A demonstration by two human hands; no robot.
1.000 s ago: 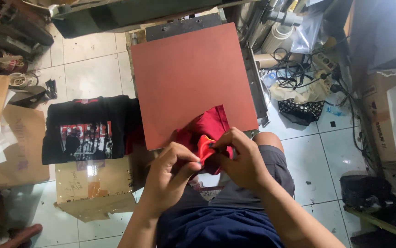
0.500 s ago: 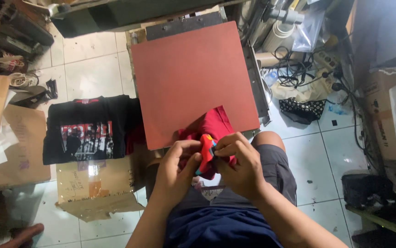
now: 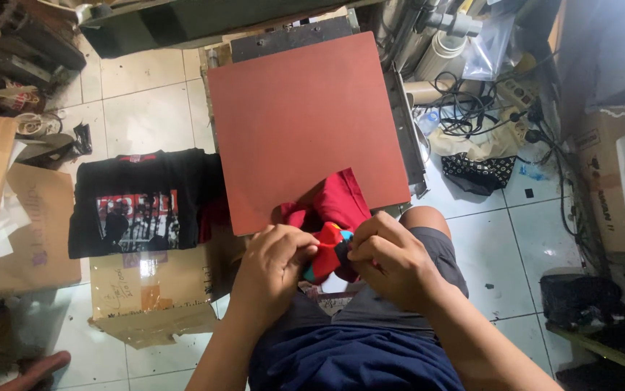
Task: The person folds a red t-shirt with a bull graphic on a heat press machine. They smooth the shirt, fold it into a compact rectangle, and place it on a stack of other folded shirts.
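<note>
A red garment (image 3: 338, 203) with a colourful print lies bunched at the near edge of a flat red-brown press pad (image 3: 301, 123). My left hand (image 3: 272, 264) and my right hand (image 3: 388, 257) both grip the bunched cloth close together, just off the pad's near edge and above my lap. The printed part, blue and orange, shows between my fingers. Part of the garment is hidden under my hands.
A folded black printed shirt (image 3: 138, 206) rests on a cardboard box (image 3: 156, 293) to the left. Cables and a power strip (image 3: 493, 108) clutter the right side. More cardboard (image 3: 19, 224) lies far left on the tiled floor.
My hands have gathered the red garment tighter and drawn it slightly toward my lap. The coloured print has turned up between my fingers.
</note>
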